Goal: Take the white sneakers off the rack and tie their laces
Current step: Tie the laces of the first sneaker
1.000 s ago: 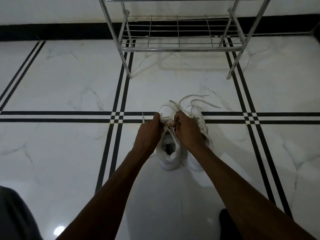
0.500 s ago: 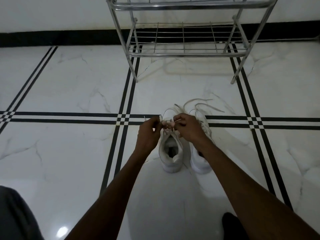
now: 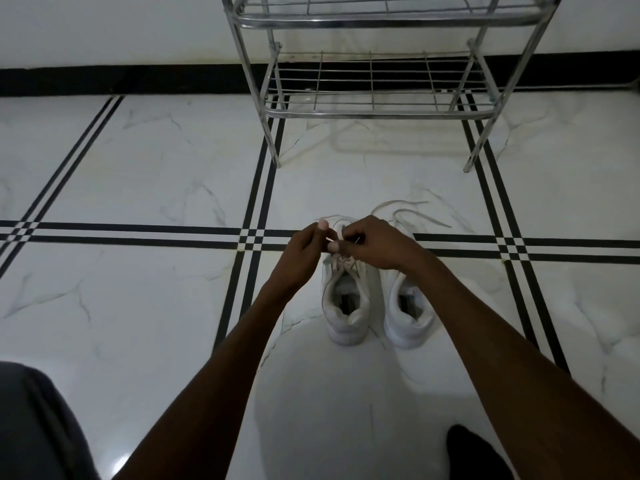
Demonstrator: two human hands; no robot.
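Two white sneakers stand side by side on the floor, heels towards me. Over the tongue of the left sneaker [image 3: 344,308], my left hand [image 3: 306,249] and my right hand [image 3: 372,242] meet, each pinching a white lace end of that shoe. The knot itself is hidden behind my fingers. The right sneaker [image 3: 408,311] sits partly under my right forearm, and its loose laces [image 3: 412,211] trail out on the tiles beyond my right hand.
A chrome wire shoe rack [image 3: 377,109] stands against the wall just beyond the sneakers, its shelves bare. The floor [image 3: 156,168] is white marble tile with black stripes. A grey-clad knee [image 3: 31,427] shows at bottom left, a dark foot [image 3: 471,452] at bottom right.
My hands have lifted off the left sneaker's tongue and moved slightly away from me, pulling the laces up. The view has tilted, showing more of the rack.
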